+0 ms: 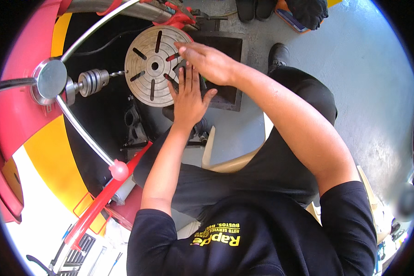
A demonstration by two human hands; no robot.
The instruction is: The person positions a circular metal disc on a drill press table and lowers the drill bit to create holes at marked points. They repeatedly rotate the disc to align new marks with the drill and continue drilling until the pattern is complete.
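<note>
A round slotted metal drill press table (142,87) with a centre hole lies in front of me. My left hand (190,102) reaches over its near right edge, fingers stretched and thumb spread. My right hand (210,64) lies across the table's right side with its fingers extended to the left, just beyond the left fingertips. Beneath the hands something dark with a bit of green is mostly hidden; I cannot make out what it is. To the table's left, a drill bit (117,74) sits in the drill chuck (93,83), its tip close to the table's rim.
Left of the chuck is a round hub (50,79) with curved metal handles, one ending in a pink knob (119,170). A red bar (96,202) slants below it. The steel column (124,8) runs along the top. Black slippers (254,10) and a beige plastic chair (239,162) stand nearby.
</note>
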